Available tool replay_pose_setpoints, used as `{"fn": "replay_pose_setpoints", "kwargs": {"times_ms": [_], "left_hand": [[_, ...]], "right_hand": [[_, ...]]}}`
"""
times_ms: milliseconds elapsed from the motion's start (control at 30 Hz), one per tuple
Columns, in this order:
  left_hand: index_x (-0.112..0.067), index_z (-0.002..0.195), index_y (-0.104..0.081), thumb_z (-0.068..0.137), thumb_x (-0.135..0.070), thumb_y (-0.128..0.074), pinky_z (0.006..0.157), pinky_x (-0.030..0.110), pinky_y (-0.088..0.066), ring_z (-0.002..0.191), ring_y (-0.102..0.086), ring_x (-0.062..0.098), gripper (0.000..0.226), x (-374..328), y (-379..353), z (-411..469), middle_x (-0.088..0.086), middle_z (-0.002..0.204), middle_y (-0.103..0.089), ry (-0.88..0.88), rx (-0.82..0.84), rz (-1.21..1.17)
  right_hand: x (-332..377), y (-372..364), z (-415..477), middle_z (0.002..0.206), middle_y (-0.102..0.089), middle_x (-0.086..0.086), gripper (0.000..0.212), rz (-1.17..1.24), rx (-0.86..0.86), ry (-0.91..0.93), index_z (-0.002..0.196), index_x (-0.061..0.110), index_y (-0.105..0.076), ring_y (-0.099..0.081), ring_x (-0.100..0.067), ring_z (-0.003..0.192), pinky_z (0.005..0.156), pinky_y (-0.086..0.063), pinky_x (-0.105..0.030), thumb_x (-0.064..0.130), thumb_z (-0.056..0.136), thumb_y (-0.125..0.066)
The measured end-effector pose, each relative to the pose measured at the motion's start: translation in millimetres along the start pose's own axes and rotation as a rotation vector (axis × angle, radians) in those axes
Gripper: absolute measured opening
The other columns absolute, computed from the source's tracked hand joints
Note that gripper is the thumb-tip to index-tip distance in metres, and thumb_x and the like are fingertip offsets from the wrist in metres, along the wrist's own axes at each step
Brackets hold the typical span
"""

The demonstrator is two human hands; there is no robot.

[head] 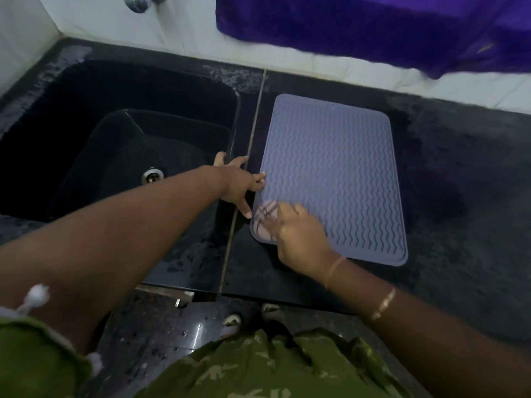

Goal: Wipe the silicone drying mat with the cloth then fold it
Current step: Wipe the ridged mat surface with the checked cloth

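The mat [330, 173] lay flat on the desk [459, 196]; the left hand [238, 182], fingers spread, steadied its edge, seemingly against sliding; the right hand [298, 237] gripped the cloth [265, 222] on its near corner.

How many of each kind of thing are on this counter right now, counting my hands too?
silicone mat: 1
cloth: 1
hands: 2, left hand and right hand
Total: 4

Dark speckled stone countertop [459, 196], wet in patches. A grey-blue rectangular silicone mat with wavy ridges [339, 173] lies flat on it, just beside a black sink [86, 133].
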State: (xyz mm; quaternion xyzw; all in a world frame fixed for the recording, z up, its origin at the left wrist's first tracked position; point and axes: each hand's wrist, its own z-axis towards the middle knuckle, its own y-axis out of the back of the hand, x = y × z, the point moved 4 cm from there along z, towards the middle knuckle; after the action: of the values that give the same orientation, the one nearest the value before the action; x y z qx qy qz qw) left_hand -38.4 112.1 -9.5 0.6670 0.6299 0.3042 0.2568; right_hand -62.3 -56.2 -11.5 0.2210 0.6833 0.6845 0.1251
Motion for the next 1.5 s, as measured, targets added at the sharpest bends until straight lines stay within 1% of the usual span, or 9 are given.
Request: {"fn": "replay_pose_setpoints", "kwargs": {"times_ms": [133, 333, 500, 600, 700, 933, 1200, 1367, 1500], "left_hand": [[-0.035, 0.148, -0.024, 0.080, -0.069, -0.050, 0.112, 0.060, 0.003, 0.146, 0.007, 0.029, 0.080, -8, 1, -2, -0.014, 0.159, -0.009, 0.017, -0.083, -0.036], [-0.027, 0.146, -0.032, 0.073, -0.061, -0.065, 0.112, 0.058, 0.001, 0.146, 0.001, 0.028, 0.087, -24, 6, -3, -0.003, 0.153, -0.031, 0.133, -0.170, -0.034], [-0.022, 0.152, -0.014, 0.071, -0.051, -0.074, 0.115, 0.055, -0.004, 0.145, 0.013, 0.033, 0.104, -27, 2, -4, -0.004, 0.160, -0.007, 0.267, -0.211, -0.182], [-0.023, 0.152, -0.004, 0.070, -0.052, -0.075, 0.115, 0.057, -0.004, 0.142, 0.021, 0.040, 0.112, -19, 1, -3, -0.004, 0.160, 0.006, 0.290, -0.156, -0.232], [-0.021, 0.152, 0.005, 0.068, -0.051, -0.077, 0.114, 0.056, 0.001, 0.141, 0.024, 0.039, 0.121, -27, 10, 5, -0.001, 0.160, 0.013, 0.280, -0.117, -0.112], [-0.005, 0.144, 0.026, 0.058, -0.054, -0.082, 0.115, 0.053, 0.005, 0.140, 0.027, 0.036, 0.147, -29, 24, 19, 0.011, 0.154, 0.030, 0.334, -0.011, 0.060], [-0.004, 0.147, 0.018, 0.057, -0.053, -0.083, 0.116, 0.053, 0.002, 0.144, 0.021, 0.031, 0.143, -37, 32, 26, 0.011, 0.158, 0.019, 0.238, 0.044, 0.152], [-0.012, 0.151, 0.007, 0.054, -0.049, -0.085, 0.115, 0.054, 0.002, 0.145, 0.016, 0.029, 0.139, -30, 31, 25, 0.005, 0.160, 0.009, 0.169, 0.033, 0.024], [-0.010, 0.151, 0.008, 0.054, -0.050, -0.085, 0.115, 0.052, -0.002, 0.146, 0.012, 0.025, 0.140, -29, 30, 27, 0.007, 0.160, 0.008, 0.139, 0.038, 0.014]], "right_hand": [[-32, 6, 3, 0.110, -0.048, -0.014, 0.049, -0.041, 0.029, -0.003, 0.132, 0.021, -0.052, -0.045, -0.033, 0.096, 0.066, -0.036, -0.036, 0.016, 0.083, -0.056], [-100, 32, 75, 0.126, -0.042, -0.014, 0.047, -0.061, 0.013, -0.349, 0.134, 0.029, -0.047, -0.041, -0.035, 0.115, 0.090, -0.040, -0.044, 0.019, 0.088, -0.055], [-20, 1, 40, 0.125, -0.052, -0.022, 0.048, -0.074, -0.078, -0.263, 0.127, 0.005, -0.052, -0.052, -0.041, 0.111, 0.086, -0.050, -0.046, 0.018, 0.082, -0.062], [-23, -5, 33, 0.110, -0.059, -0.020, 0.043, -0.108, -0.127, -0.284, 0.114, 0.011, -0.061, -0.058, -0.039, 0.095, 0.071, -0.052, -0.042, 0.020, 0.072, -0.069], [-51, -4, 64, 0.116, -0.049, -0.017, 0.042, -0.034, -0.092, -0.268, 0.121, 0.021, -0.053, -0.047, -0.036, 0.100, 0.073, -0.044, -0.042, 0.019, 0.079, -0.058], [-80, 0, 112, 0.096, -0.055, -0.015, 0.026, -0.163, -0.185, -0.284, 0.101, 0.017, -0.059, -0.054, -0.035, 0.084, 0.059, -0.046, -0.040, 0.015, 0.076, -0.063], [-113, 13, 161, 0.125, -0.041, -0.017, 0.037, -0.036, -0.081, -0.400, 0.123, 0.020, -0.046, -0.041, -0.037, 0.112, 0.080, -0.045, -0.047, 0.010, 0.087, -0.050], [-80, 1, 110, 0.135, -0.037, -0.023, 0.044, 0.036, -0.106, -0.354, 0.135, 0.018, -0.041, -0.034, -0.048, 0.123, 0.092, -0.041, -0.053, 0.013, 0.091, -0.044], [-81, -2, 105, 0.123, -0.045, -0.021, 0.039, 0.000, -0.174, -0.407, 0.128, 0.018, -0.046, -0.043, -0.045, 0.113, 0.083, -0.046, -0.049, 0.013, 0.089, -0.046]]}}
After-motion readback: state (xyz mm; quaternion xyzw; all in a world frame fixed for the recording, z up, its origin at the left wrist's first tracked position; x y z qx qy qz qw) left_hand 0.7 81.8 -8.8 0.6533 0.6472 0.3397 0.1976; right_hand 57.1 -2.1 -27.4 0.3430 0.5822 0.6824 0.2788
